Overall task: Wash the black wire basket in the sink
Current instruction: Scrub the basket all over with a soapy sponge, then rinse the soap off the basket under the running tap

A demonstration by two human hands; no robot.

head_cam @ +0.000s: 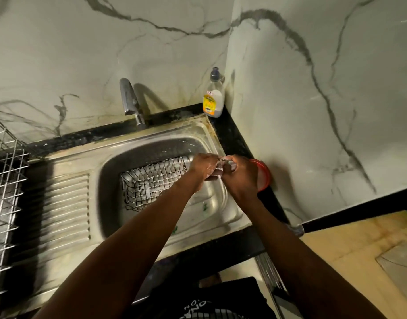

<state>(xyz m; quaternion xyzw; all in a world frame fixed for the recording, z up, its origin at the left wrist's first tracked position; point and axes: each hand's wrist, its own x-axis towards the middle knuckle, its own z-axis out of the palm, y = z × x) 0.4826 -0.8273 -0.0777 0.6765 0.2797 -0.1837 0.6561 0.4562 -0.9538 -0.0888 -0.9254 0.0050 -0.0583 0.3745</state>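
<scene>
The black wire basket (151, 183) lies in the steel sink (119, 155), its mesh wet and soapy. Both my hands meet above the basin's right rim, just past the basket's right end. My left hand (203, 166) is wet with suds, and its curled fingers pinch a small grey pad (223, 166). My right hand (242, 177) grips the same pad from the other side. What exactly the pad is I cannot make out.
A tap (130, 100) stands behind the basin, with no water visibly running. A dish soap bottle (213, 97) sits in the back corner. A red round container (265, 176) rests on the black counter under my right hand. A wire dish rack (4, 180) fills the left.
</scene>
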